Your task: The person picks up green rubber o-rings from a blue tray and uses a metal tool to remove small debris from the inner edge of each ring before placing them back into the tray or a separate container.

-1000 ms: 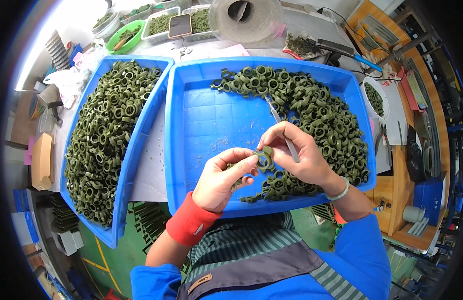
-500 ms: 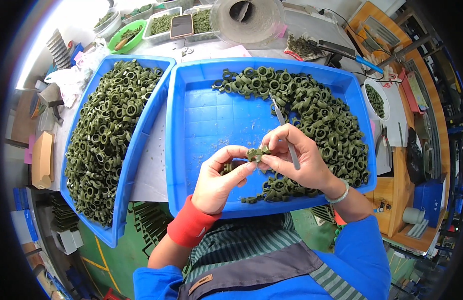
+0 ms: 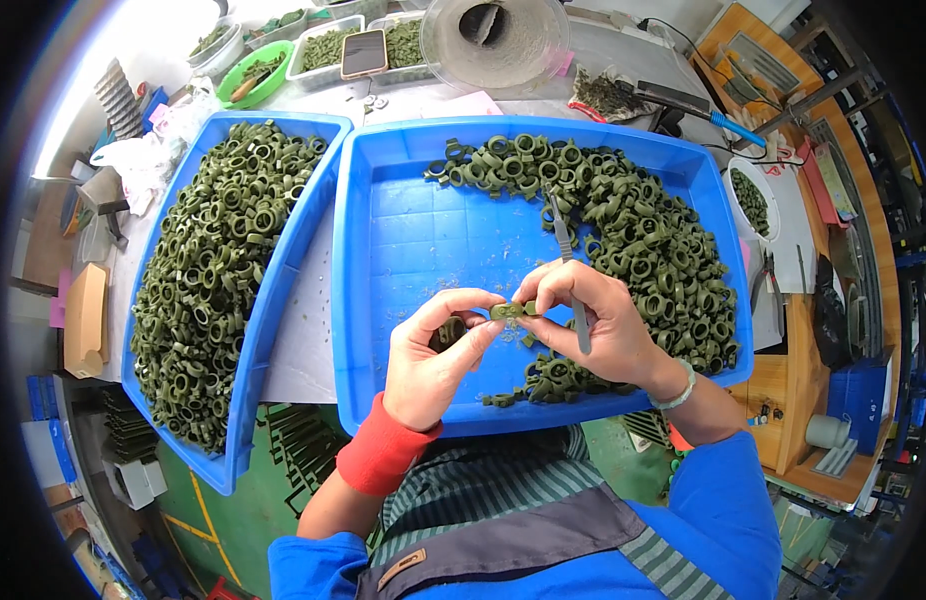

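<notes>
Over the blue tray on the right, my left hand and my right hand pinch a small dark green ring-shaped part between thumbs and forefingers. Another green ring sits tucked in the curled fingers of my left hand. A slim grey metal scalpel is also held in my right hand, its narrow end pointing away from me. Many similar loose green rings lie heaped along the far and right sides of this tray.
A second blue tray at the left is heaped with green rings. Behind stand clear tubs, a green bowl, a phone and a large translucent round container. A white bowl and pliers are at the right.
The green part has turned between my fingers. My right hand has tilted slightly, and the scalpel has swung a little more upright with its tip moved right.
</notes>
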`<state>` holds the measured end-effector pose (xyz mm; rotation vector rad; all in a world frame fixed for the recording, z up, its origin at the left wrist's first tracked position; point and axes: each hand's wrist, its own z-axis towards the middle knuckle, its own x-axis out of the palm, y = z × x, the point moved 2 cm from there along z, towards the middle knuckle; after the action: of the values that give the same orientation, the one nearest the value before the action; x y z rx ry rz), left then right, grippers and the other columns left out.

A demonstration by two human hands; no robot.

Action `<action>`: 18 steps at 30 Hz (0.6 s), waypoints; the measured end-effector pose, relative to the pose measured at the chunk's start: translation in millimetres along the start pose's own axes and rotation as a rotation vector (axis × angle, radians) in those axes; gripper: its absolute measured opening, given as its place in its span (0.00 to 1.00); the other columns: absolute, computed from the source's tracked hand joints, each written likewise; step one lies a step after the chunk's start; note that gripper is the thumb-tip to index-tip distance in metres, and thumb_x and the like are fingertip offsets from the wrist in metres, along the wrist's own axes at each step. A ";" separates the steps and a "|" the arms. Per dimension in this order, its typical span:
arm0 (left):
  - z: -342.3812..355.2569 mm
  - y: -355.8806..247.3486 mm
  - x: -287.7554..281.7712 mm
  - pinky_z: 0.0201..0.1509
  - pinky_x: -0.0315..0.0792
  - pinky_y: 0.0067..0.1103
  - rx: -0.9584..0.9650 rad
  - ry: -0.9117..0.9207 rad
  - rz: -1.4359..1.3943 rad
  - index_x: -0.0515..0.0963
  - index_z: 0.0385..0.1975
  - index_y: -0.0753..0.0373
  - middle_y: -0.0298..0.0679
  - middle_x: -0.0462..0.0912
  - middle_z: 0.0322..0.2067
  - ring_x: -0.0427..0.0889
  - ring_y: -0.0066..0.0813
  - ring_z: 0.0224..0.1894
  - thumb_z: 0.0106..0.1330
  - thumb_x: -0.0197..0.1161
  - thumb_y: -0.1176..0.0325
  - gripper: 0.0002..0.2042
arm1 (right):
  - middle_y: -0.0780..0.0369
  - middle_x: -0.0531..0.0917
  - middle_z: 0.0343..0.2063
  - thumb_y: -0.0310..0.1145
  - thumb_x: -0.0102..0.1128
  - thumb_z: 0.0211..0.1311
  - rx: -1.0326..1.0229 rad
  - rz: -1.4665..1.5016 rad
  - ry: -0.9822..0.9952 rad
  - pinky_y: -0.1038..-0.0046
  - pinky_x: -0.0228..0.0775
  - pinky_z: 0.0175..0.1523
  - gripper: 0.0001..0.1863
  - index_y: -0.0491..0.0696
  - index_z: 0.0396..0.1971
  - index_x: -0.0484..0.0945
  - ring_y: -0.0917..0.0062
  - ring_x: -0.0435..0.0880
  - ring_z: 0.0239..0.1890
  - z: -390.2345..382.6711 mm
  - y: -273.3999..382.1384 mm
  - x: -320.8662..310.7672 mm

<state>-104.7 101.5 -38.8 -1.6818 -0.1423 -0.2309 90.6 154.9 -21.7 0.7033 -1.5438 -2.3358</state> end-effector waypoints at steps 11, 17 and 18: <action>1.4 6.6 -1.2 0.30 0.71 0.14 -0.154 0.035 -0.108 0.82 0.53 0.64 0.32 0.83 0.30 0.77 0.15 0.28 0.70 0.63 0.71 0.13 | 0.60 0.82 0.32 0.22 0.76 0.49 -0.206 -0.253 0.019 0.71 0.78 0.40 0.16 0.47 0.33 0.75 0.70 0.84 0.35 -0.6 11.6 7.3; 2.0 6.1 0.0 0.30 0.71 0.14 -0.185 0.084 -0.086 0.81 0.54 0.65 0.33 0.83 0.30 0.78 0.15 0.29 0.72 0.61 0.71 0.14 | 0.60 0.81 0.32 0.26 0.76 0.49 -0.273 -0.321 0.040 0.69 0.77 0.39 0.15 0.47 0.33 0.76 0.67 0.83 0.33 -2.9 8.4 10.8; 1.9 5.9 0.3 0.30 0.71 0.14 -0.185 0.084 -0.087 0.81 0.54 0.65 0.33 0.83 0.30 0.78 0.15 0.29 0.72 0.61 0.71 0.14 | 0.60 0.82 0.32 0.26 0.76 0.50 -0.290 -0.353 0.039 0.68 0.77 0.39 0.15 0.47 0.33 0.76 0.67 0.83 0.33 -3.3 8.4 11.3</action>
<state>-102.9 102.7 -44.6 -1.8484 -0.1340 -0.3893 82.2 143.7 -18.0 1.0041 -1.1001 -2.7015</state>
